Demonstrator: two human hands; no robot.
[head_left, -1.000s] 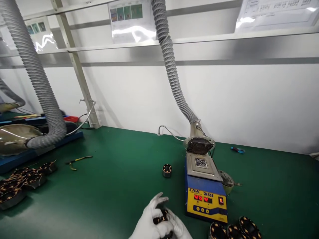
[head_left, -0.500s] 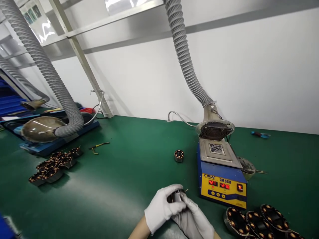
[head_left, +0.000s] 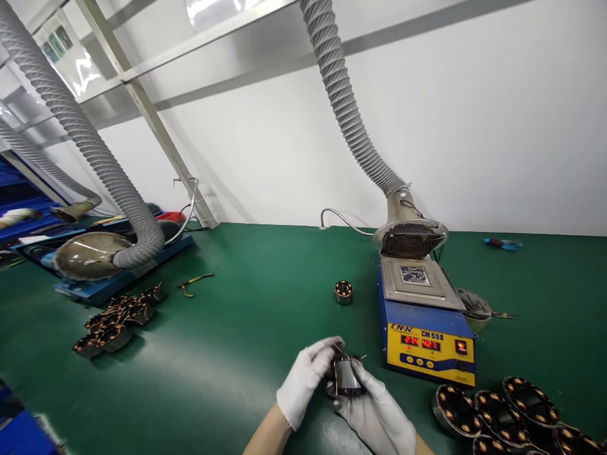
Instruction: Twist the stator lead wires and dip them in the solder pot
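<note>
A motor stator point(head_left: 348, 375), a short metal ring with dark ends and thin wire leads, is held upright low in the middle of the head view. My right hand point(head_left: 377, 407), in a white glove, grips it from the right and below, its thumb on the metal side. My left hand point(head_left: 308, 379), gloved too, has its fingers pinched together at the stator's upper left edge, where a thin wire lead sticks up. Another stator point(head_left: 344, 292) stands alone on the green table beyond my hands.
A blue solder pot point(head_left: 430, 351) with red digits stands to the right, under an extraction hood point(head_left: 411, 239). Several wider stators point(head_left: 458, 411) lie at the lower right. Far left are a stator cluster point(head_left: 118, 322) and yellow-handled cutters point(head_left: 195, 280). Blue-handled pliers point(head_left: 502, 244) lie at the back right.
The stator has turned in my hands, showing more of its metal side. My left hand has shifted from around its body to its upper edge. The view has moved slightly.
</note>
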